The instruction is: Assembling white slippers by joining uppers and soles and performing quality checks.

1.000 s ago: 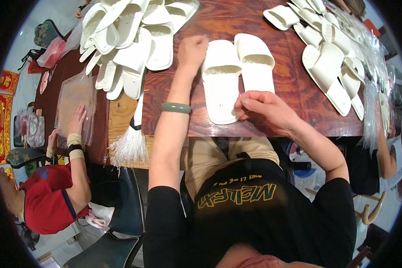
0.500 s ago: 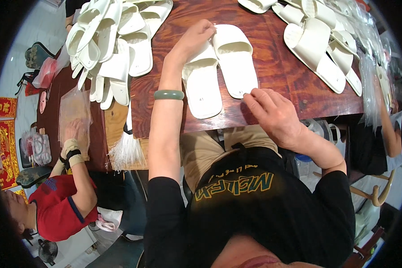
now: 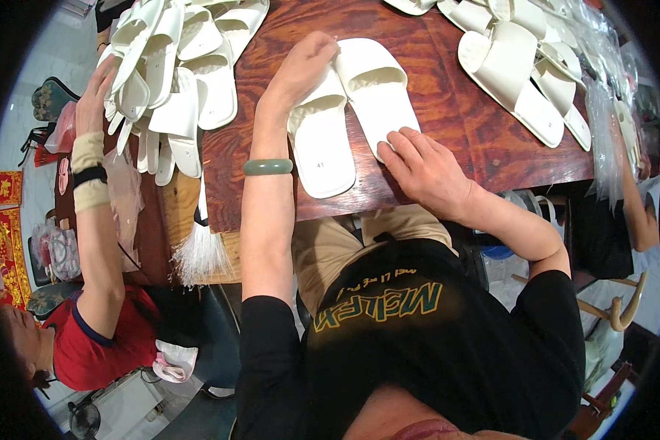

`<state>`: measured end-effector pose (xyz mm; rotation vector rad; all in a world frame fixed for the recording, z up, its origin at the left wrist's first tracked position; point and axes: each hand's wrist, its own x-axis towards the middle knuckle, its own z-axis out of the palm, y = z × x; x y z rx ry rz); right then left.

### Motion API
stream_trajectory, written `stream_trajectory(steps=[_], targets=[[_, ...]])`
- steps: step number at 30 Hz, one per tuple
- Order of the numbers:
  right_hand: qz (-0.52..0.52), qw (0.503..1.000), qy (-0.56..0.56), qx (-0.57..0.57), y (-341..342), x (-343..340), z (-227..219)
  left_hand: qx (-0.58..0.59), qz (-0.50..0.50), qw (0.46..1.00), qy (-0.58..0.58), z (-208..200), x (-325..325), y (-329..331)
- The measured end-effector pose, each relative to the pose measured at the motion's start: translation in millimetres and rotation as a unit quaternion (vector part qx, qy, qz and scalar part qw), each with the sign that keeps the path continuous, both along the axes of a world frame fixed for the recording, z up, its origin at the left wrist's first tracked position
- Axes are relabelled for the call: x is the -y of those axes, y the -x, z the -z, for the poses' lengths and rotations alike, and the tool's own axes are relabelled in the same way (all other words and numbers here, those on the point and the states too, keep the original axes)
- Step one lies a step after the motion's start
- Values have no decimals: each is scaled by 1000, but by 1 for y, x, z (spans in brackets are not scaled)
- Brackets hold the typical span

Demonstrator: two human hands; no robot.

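Observation:
Two white slippers lie side by side on the table, heels toward me. Over the toe end of the left slipper (image 3: 320,143) is my left hand (image 3: 304,67), its fingers closed around the toe beside the other slipper; the fingertips are partly hidden. My right hand (image 3: 429,170) grips the heel of the right slipper (image 3: 381,106), bent fingers lying across the sole and covering the heel's end. The two toes sit close together, while the heels spread apart.
A heap of white slippers (image 3: 216,92) fills the table's left side, more slippers (image 3: 506,81) the right, beside clear plastic bags (image 3: 607,139). A bundle of thin white strands (image 3: 202,253) hangs off the wooden table's (image 3: 271,198) front edge. At left, a co-worker's hand (image 3: 92,95) touches the heap.
My right hand has moved left and up, from the heel's edge onto the sole. The slippers have shifted slightly left in view. The co-worker's hand has gone from a plastic bag to the heap.

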<state>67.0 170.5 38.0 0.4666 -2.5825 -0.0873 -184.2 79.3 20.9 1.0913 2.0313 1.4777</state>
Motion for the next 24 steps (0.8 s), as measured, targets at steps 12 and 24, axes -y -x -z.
stream_trajectory(steps=[12, 24], targets=[[-38, 999, 35, -10, 70, -52, 14, 59, -21, 998, -21, -12, -3, 1], [-43, 995, 89, 0, 87, -51, 23, 8, -28, 993, 118, -18, -32, 23]])
